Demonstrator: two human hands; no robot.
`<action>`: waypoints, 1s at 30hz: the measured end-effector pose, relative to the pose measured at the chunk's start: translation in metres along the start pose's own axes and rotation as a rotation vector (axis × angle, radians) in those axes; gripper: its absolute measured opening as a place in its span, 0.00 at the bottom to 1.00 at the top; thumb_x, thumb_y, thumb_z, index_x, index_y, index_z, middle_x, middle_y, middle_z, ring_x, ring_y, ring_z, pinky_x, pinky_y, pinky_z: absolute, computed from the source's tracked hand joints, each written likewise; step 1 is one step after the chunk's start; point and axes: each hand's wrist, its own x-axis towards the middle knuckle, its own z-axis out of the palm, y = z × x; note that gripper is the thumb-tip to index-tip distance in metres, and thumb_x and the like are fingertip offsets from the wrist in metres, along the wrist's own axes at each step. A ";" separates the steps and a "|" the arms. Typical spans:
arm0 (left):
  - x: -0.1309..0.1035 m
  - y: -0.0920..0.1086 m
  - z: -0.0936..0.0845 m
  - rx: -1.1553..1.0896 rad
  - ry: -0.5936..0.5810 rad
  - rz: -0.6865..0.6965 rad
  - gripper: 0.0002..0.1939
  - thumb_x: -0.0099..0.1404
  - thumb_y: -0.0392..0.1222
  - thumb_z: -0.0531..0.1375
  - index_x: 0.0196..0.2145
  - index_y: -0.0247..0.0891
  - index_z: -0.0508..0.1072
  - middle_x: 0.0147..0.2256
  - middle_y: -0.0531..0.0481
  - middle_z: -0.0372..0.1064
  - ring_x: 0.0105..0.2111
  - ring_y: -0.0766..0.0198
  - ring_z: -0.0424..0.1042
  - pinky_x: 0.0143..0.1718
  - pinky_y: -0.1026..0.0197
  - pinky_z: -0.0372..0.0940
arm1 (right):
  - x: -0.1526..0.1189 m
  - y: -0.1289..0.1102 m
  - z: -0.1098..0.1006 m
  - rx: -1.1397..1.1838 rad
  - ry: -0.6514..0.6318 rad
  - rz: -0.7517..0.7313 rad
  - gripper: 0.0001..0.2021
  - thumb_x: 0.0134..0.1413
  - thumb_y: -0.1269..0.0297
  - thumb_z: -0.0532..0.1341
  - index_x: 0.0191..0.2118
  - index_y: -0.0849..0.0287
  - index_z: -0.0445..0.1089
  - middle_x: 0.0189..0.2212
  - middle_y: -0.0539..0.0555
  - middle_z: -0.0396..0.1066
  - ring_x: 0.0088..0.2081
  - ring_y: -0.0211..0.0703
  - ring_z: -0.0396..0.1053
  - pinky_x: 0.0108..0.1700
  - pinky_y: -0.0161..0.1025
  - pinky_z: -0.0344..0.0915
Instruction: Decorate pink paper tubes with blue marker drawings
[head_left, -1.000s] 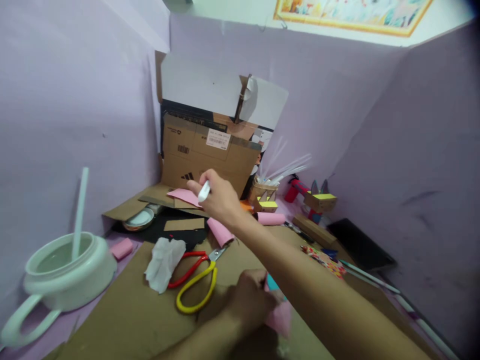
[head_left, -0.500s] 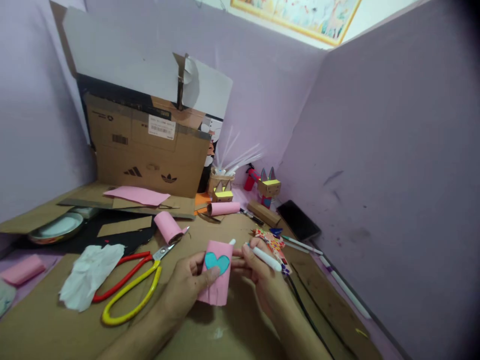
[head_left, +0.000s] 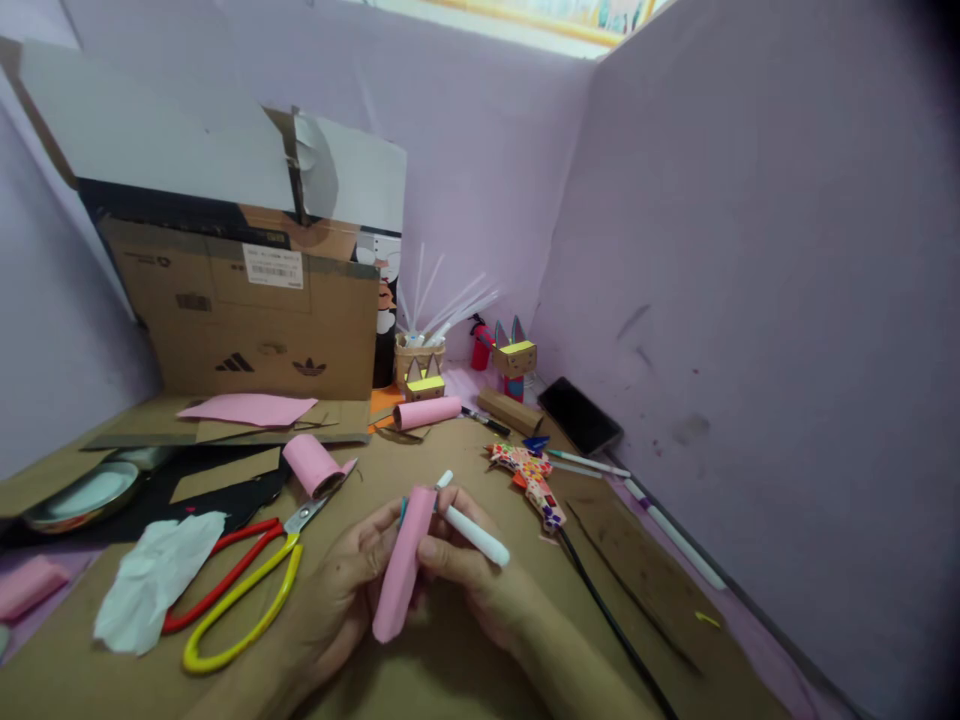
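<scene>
Both hands close on a pink piece, with a white marker in the right

The left hand curls its fingers around the pink piece, which leans upright between the two hands, a little blue showing at its upper left edge. The right hand presses its thumb against the same piece and grips the white marker in narrowed fingers. A small white tip pokes up beyond the fingertips.

Left of the left fingers lie the scissors, red and yellow handled, and then a crumpled tissue. Beyond those fingers, a short pink roll sits by the blades. Ahead and to the right of the right fingers rests a patterned glue gun, its black cord trailing toward the wearer. Farther ahead are a longer pink roll, a basket of white sticks and a cardboard box; a phone lies far right.
</scene>
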 end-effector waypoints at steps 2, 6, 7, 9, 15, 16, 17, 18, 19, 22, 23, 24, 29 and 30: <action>0.004 -0.002 -0.003 0.043 0.056 -0.003 0.28 0.50 0.46 0.67 0.49 0.35 0.71 0.25 0.47 0.74 0.19 0.65 0.69 0.20 0.66 0.65 | 0.003 0.002 -0.004 -0.091 0.092 -0.036 0.23 0.37 0.61 0.70 0.31 0.54 0.53 0.21 0.42 0.63 0.19 0.35 0.63 0.21 0.33 0.61; 0.008 -0.004 -0.007 0.098 0.123 -0.026 0.25 0.49 0.44 0.67 0.46 0.37 0.74 0.32 0.44 0.77 0.25 0.62 0.72 0.28 0.63 0.67 | 0.007 0.000 -0.006 -0.287 0.220 -0.088 0.23 0.32 0.63 0.71 0.28 0.55 0.54 0.20 0.42 0.61 0.22 0.35 0.61 0.24 0.32 0.58; 0.007 -0.004 -0.007 0.107 0.127 -0.028 0.24 0.49 0.44 0.67 0.45 0.37 0.75 0.33 0.44 0.77 0.27 0.60 0.73 0.30 0.62 0.67 | 0.007 -0.002 -0.006 -0.315 0.250 -0.096 0.23 0.31 0.65 0.71 0.28 0.55 0.54 0.20 0.41 0.60 0.22 0.34 0.60 0.25 0.32 0.57; 0.007 -0.003 -0.007 0.115 0.122 -0.029 0.21 0.49 0.43 0.67 0.42 0.37 0.77 0.34 0.44 0.77 0.31 0.57 0.74 0.33 0.61 0.67 | 0.007 -0.004 -0.004 -0.342 0.291 -0.104 0.24 0.29 0.66 0.71 0.28 0.55 0.54 0.21 0.41 0.59 0.23 0.34 0.58 0.25 0.31 0.56; 0.006 -0.002 -0.003 0.107 0.110 -0.028 0.18 0.49 0.45 0.66 0.38 0.38 0.79 0.35 0.44 0.78 0.37 0.52 0.74 0.35 0.59 0.67 | 0.004 -0.009 -0.002 -0.343 0.288 -0.102 0.22 0.30 0.69 0.69 0.28 0.54 0.54 0.22 0.43 0.61 0.24 0.36 0.59 0.26 0.32 0.57; 0.006 -0.001 -0.002 0.112 0.111 -0.027 0.17 0.50 0.46 0.66 0.38 0.37 0.79 0.35 0.44 0.78 0.37 0.52 0.74 0.36 0.59 0.67 | 0.004 -0.009 -0.002 -0.351 0.288 -0.107 0.22 0.30 0.69 0.69 0.28 0.55 0.54 0.22 0.43 0.61 0.24 0.36 0.59 0.26 0.32 0.57; 0.005 -0.001 -0.002 0.119 0.113 -0.023 0.17 0.50 0.46 0.66 0.38 0.37 0.79 0.35 0.44 0.78 0.37 0.52 0.74 0.35 0.59 0.67 | 0.004 -0.009 -0.003 -0.365 0.287 -0.116 0.21 0.31 0.69 0.69 0.29 0.55 0.55 0.22 0.43 0.61 0.24 0.36 0.59 0.27 0.32 0.57; 0.005 -0.001 -0.002 0.125 0.116 -0.016 0.17 0.51 0.46 0.66 0.38 0.37 0.79 0.35 0.44 0.78 0.37 0.53 0.74 0.35 0.60 0.67 | 0.004 -0.008 -0.004 -0.387 0.288 -0.124 0.21 0.31 0.68 0.70 0.29 0.55 0.55 0.22 0.43 0.62 0.25 0.36 0.59 0.27 0.33 0.57; 0.005 0.000 -0.002 0.129 0.120 -0.009 0.16 0.51 0.46 0.65 0.38 0.37 0.79 0.35 0.44 0.78 0.37 0.53 0.74 0.34 0.60 0.67 | 0.004 -0.008 -0.005 -0.411 0.291 -0.128 0.21 0.32 0.67 0.70 0.29 0.55 0.56 0.23 0.44 0.63 0.25 0.36 0.60 0.27 0.33 0.57; 0.005 -0.001 -0.003 0.124 0.131 0.003 0.17 0.52 0.46 0.65 0.39 0.37 0.78 0.34 0.45 0.78 0.35 0.54 0.74 0.36 0.59 0.68 | 0.005 -0.007 -0.007 -0.490 0.329 -0.136 0.19 0.33 0.64 0.70 0.28 0.56 0.58 0.23 0.45 0.64 0.25 0.36 0.61 0.26 0.32 0.57; 0.006 -0.001 -0.003 0.116 0.133 0.002 0.18 0.52 0.47 0.65 0.40 0.37 0.78 0.34 0.45 0.78 0.35 0.54 0.75 0.38 0.58 0.68 | 0.005 -0.007 -0.008 -0.518 0.348 -0.137 0.19 0.34 0.64 0.70 0.28 0.56 0.59 0.23 0.45 0.64 0.24 0.36 0.61 0.25 0.32 0.57; 0.006 -0.002 -0.004 0.107 0.135 0.000 0.19 0.53 0.47 0.64 0.41 0.37 0.77 0.34 0.44 0.78 0.35 0.53 0.75 0.39 0.56 0.68 | 0.005 -0.006 -0.008 -0.543 0.362 -0.136 0.18 0.35 0.64 0.70 0.28 0.57 0.60 0.22 0.45 0.65 0.24 0.36 0.61 0.25 0.32 0.57; 0.010 -0.005 -0.011 0.094 0.206 -0.013 0.22 0.52 0.46 0.65 0.45 0.35 0.75 0.37 0.42 0.77 0.37 0.52 0.75 0.39 0.55 0.69 | 0.004 -0.002 -0.009 -0.553 0.315 -0.129 0.12 0.41 0.62 0.68 0.31 0.58 0.65 0.25 0.48 0.67 0.25 0.37 0.63 0.27 0.33 0.60; 0.011 -0.005 -0.012 0.093 0.224 -0.013 0.23 0.52 0.45 0.66 0.45 0.35 0.75 0.37 0.42 0.77 0.37 0.52 0.75 0.39 0.55 0.69 | 0.004 -0.002 -0.009 -0.542 0.304 -0.128 0.12 0.42 0.62 0.67 0.31 0.58 0.65 0.25 0.48 0.67 0.26 0.37 0.63 0.28 0.33 0.60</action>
